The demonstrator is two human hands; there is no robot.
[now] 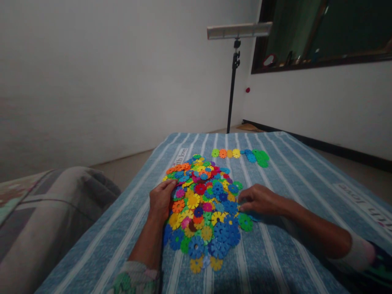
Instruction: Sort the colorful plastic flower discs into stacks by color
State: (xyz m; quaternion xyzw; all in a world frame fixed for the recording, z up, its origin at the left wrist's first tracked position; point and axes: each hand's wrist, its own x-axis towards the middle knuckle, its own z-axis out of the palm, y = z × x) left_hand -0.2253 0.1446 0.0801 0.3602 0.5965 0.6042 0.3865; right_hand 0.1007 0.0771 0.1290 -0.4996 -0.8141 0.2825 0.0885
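Observation:
A heap of colourful notched plastic discs, flower-shaped, spreads over the middle of the table; a yellow disc (193, 200) and a dark red disc (200, 188) lie near its centre. My left hand (161, 199) rests against the heap's left edge, thumb and fingers closed together beside some reddish discs; what they pinch is unclear. At the right edge is my right hand (259, 199), its fingers curled in against the blue discs (230, 207). Whatever sits between those fingertips is hidden. Just below that hand lies a green disc (246, 222).
Behind the heap runs a row of discs grouped by colour, from a light green disc (215, 153) to a green cluster (261, 158). A striped blue cloth (134, 220) covers the table. Beyond stands a lamp on a black pole (232, 85). Draped fabric (70, 212) is at left.

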